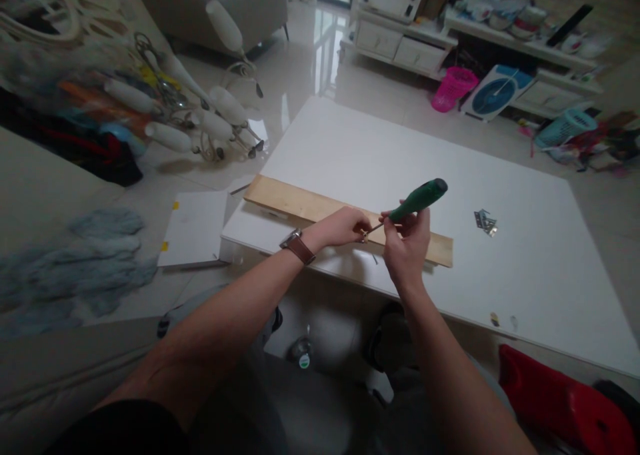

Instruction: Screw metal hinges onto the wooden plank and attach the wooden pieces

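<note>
A long wooden board lies across the near edge of a large white panel. My right hand is closed around the lower part of a green-handled screwdriver, whose shaft slants down to the left. At its tip, my left hand, with a watch on the wrist, pinches a small brass-coloured piece at the board's near edge. Its exact kind is too small to make out. A thin screw-like piece lies on the panel just below.
Small metal hardware pieces sit to the right on the panel, and two small items near its front edge. A white box-like panel and a lamp fixture are at left. A red object stands at lower right.
</note>
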Demonstrator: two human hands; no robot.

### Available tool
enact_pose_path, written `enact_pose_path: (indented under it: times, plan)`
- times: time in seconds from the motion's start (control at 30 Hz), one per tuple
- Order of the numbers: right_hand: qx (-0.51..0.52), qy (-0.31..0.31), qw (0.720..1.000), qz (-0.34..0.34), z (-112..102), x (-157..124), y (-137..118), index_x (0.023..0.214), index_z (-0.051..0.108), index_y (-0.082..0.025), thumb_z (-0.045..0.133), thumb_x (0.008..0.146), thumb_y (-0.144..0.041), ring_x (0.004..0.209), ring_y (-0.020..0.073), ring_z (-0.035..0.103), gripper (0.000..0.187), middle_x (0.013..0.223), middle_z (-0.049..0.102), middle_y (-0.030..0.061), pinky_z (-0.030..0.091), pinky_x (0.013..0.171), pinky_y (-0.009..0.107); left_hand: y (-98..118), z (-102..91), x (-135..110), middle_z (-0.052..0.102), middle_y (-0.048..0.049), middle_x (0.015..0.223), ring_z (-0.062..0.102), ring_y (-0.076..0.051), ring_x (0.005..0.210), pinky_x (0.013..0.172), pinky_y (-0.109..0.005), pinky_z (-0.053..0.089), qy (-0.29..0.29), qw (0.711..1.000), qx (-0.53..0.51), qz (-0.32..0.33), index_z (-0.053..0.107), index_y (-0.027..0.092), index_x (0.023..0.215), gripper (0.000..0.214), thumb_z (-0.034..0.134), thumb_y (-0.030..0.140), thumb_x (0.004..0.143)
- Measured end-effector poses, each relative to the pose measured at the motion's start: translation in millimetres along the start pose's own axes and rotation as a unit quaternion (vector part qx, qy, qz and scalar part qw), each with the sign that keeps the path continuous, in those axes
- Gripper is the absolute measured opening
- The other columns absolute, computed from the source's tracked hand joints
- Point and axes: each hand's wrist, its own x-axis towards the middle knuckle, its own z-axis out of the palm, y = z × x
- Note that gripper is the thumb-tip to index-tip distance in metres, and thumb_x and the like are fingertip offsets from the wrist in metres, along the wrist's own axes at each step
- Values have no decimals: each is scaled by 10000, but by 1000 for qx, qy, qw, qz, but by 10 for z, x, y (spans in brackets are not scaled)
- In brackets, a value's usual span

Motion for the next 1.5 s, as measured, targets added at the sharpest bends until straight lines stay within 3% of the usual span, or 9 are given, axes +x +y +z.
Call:
enact_pose_path:
  times: [0.3, 0.6, 0.83, 1.13, 1.33, 1.5]
  plan:
    - [14, 34, 999, -5, -13, 10, -23, 1178, 543, -265, 670, 890, -247, 842, 216, 774, 315, 958, 766, 24, 575, 719, 367, -9, 16, 11, 796, -93, 869, 693, -174, 817, 785, -278, 480, -38, 997, 70, -9, 835, 121, 873, 212, 656, 8, 888]
    - [28, 47, 999, -4, -16, 19, 10, 1208, 533, -267, 670, 889, -252, 864, 219, 785, 347, 959, 760, 14, 568, 730, 372, 15, 28, -4, 797, -94, 889, 697, -197, 841, 807, -301, 498, -19, 994, 106, -24, 823, 136, 879, 138, 701, 71, 889]
    - [26, 44, 999, -1, -20, 18, 5, 1202, 542, -267, 673, 896, -257, 870, 219, 783, 333, 954, 757, 12, 564, 729, 369, 5, 17, -5, 805, -89, 930, 711, -186, 869, 836, -284, 510, -24, 995, 100, 2, 830, 147, 943, 176, 695, 46, 893]
    - [31, 46, 998, -1, -18, 18, 26, 1180, 534, -269, 674, 888, -252, 858, 211, 768, 323, 952, 741, 8, 585, 756, 385, 16, 30, -15, 783, -86, 879, 676, -191, 836, 788, -285, 482, -18, 992, 123, -18, 813, 139, 885, 101, 720, 98, 887]
    - [24, 52, 998, -1, -31, 30, 23, 1137, 531, -273, 678, 859, -237, 841, 200, 750, 316, 935, 727, -6, 592, 750, 375, 2, 26, -23, 785, -74, 901, 676, -184, 851, 795, -274, 476, -19, 994, 110, 4, 814, 150, 924, 198, 673, 27, 862]
    - [37, 53, 998, 5, -37, 36, 8, 1134, 541, -268, 693, 846, -233, 830, 188, 735, 328, 921, 721, -11, 597, 763, 368, -27, 35, -21, 796, -83, 907, 692, -183, 854, 817, -273, 488, -20, 996, 92, -2, 829, 153, 924, 153, 705, 74, 881]
